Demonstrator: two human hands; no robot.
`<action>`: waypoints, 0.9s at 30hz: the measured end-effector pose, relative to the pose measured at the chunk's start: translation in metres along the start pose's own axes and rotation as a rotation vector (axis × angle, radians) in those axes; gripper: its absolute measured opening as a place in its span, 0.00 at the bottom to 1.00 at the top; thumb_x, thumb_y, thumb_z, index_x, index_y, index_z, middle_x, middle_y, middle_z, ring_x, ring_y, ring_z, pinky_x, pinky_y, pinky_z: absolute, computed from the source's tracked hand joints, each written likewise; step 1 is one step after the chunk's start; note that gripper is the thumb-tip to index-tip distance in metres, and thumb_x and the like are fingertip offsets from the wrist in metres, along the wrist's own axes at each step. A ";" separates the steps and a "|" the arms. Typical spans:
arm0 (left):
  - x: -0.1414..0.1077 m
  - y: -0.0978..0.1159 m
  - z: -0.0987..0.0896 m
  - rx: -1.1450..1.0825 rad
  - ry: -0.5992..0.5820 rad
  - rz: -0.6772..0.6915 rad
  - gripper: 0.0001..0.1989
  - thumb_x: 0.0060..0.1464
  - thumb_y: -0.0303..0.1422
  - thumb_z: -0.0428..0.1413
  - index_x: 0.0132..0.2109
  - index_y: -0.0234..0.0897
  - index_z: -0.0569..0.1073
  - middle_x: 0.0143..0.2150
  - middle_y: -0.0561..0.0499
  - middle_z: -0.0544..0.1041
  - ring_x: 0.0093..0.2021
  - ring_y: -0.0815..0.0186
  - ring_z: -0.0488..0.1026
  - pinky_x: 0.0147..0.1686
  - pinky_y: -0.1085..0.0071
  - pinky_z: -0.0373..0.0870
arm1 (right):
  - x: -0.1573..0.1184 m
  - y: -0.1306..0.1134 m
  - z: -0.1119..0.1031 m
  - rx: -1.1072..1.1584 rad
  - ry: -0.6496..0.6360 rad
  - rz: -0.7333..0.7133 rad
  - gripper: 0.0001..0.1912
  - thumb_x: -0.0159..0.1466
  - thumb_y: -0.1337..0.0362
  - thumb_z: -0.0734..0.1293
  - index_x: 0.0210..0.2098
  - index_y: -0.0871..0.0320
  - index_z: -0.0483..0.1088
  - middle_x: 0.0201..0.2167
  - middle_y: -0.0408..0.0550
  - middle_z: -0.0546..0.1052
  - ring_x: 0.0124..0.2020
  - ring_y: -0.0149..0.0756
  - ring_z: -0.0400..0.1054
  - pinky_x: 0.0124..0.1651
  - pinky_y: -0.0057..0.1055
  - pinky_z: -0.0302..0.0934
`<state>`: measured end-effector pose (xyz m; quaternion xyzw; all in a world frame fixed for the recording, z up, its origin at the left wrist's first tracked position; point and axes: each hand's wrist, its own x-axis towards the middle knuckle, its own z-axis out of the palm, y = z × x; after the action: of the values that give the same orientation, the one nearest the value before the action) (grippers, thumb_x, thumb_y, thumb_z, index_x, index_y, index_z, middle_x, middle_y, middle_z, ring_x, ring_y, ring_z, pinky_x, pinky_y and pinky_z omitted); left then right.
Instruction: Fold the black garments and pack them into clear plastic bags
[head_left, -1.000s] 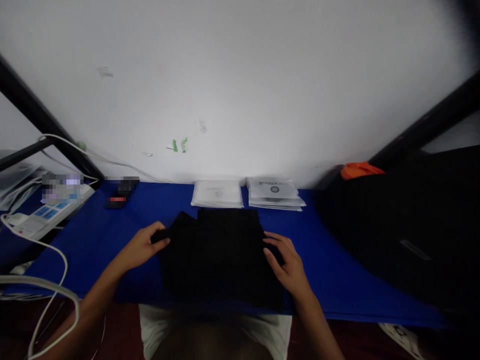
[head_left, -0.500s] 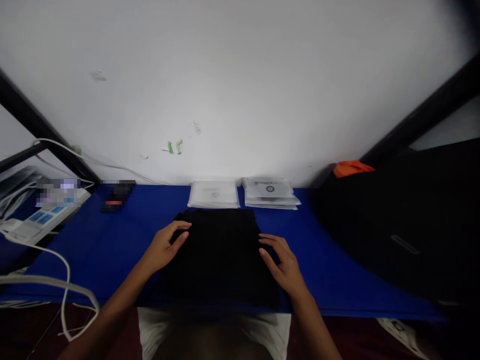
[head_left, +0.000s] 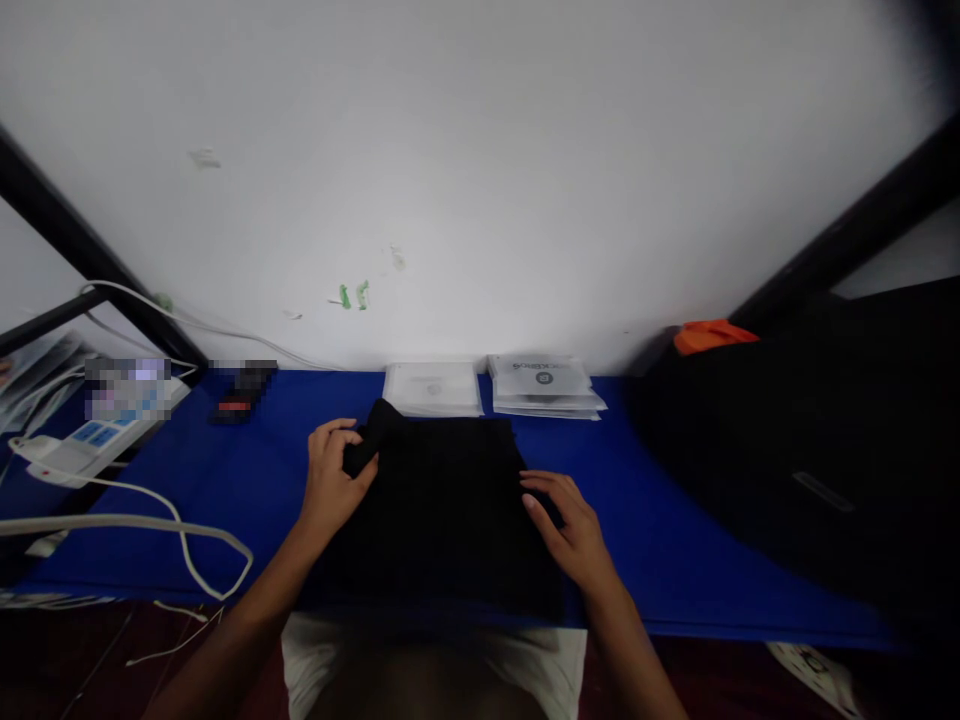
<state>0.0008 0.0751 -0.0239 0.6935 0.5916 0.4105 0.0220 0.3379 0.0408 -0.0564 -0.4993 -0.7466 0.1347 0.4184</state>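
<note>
So the biggest thing here is the blue cloth-covered counter point(head_left: 660, 540), pushed up against a plain white wall point(head_left: 480, 150). A big heap of dark fabric point(head_left: 810, 460) takes up the whole right end of the counter, with something orange point(head_left: 712, 336) sitting on top near the wall. Looks like a stockpile, though it's too dark to make out what's in it.

Next down in size: the folded black garment point(head_left: 450, 510), lying flat in the middle of the counter and reaching to the front edge. The left hand point(head_left: 335, 478) is pinching its back-left corner, fingers curled round a bit of cloth that's lifted off the counter. The right hand point(head_left: 571, 522) is spread flat with fingers pressed on the garment's right edge, I'd guess to keep the fold from sliding while the other corner gets lifted.

Along the back edge, just behind the garment, two stacks of clear flat plastic bags point(head_left: 546, 384) sit side by side. They look empty, though I can't tell for sure.

At the left end there's a white power strip point(head_left: 82, 445) with white cables point(head_left: 150, 525) looping off the front edge, and a small black thing point(head_left: 238, 398) near the back-left corner, blurred.
</note>
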 end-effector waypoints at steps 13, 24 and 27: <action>0.007 0.064 0.019 0.109 -0.605 0.459 0.15 0.50 0.25 0.59 0.46 0.36 0.70 0.49 0.42 0.72 0.51 0.53 0.69 0.51 0.54 0.65 | 0.008 -0.014 -0.001 -0.037 -0.102 -0.108 0.15 0.67 0.61 0.64 0.53 0.52 0.66 0.51 0.53 0.73 0.53 0.45 0.67 0.54 0.47 0.65; 0.068 0.054 0.051 -0.213 -0.729 0.386 0.10 0.63 0.38 0.53 0.47 0.39 0.73 0.46 0.48 0.75 0.46 0.63 0.73 0.48 0.68 0.69 | 0.033 -0.034 0.006 -0.032 -0.331 -0.322 0.27 0.46 0.77 0.60 0.46 0.57 0.67 0.54 0.58 0.72 0.58 0.49 0.63 0.57 0.52 0.61; 0.089 0.027 0.071 0.103 -0.603 0.280 0.07 0.62 0.30 0.51 0.45 0.34 0.72 0.46 0.42 0.74 0.47 0.58 0.72 0.48 0.63 0.67 | 0.028 -0.038 0.006 -0.001 -0.387 -0.256 0.29 0.42 0.78 0.59 0.44 0.57 0.65 0.55 0.58 0.72 0.60 0.48 0.63 0.57 0.49 0.62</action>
<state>0.0609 0.1741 -0.0086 0.8584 0.4776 0.1554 0.1042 0.3051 0.0482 -0.0230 -0.3655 -0.8704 0.1731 0.2809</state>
